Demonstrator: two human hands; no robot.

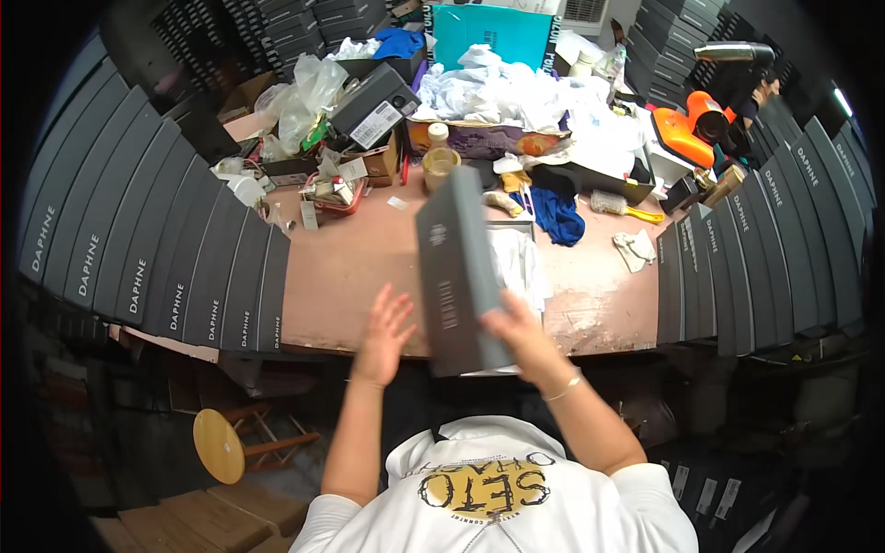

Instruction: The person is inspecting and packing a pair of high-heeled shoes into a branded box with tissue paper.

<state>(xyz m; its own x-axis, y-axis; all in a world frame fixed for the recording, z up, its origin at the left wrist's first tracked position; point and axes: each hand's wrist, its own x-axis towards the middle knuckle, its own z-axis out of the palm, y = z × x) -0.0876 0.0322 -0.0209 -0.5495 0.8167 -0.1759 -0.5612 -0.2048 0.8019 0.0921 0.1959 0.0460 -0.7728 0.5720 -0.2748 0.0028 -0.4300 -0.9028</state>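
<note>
A dark grey shoebox lid (452, 276) is raised on edge above the table, its printed face turned to the left and slightly blurred. My right hand (521, 336) grips the lid's near right edge, with the thumb and fingers closed on it. Just left of the lid, my left hand (384, 336) is held up with its fingers spread, touching nothing. Behind the lid, an uncovered shoebox (513, 224) lined with white tissue paper (516, 267) lies on the table; the lid hides its left part.
Dark shoeboxes stand in rows along the left (138, 221) and right (774, 240) sides. At the back are a box heaped with crumpled white paper (489, 88), a jar (440, 161), a blue cloth (560, 217), a yellow-handled brush (636, 210) and an orange device (687, 134). A round stool (219, 446) stands lower left.
</note>
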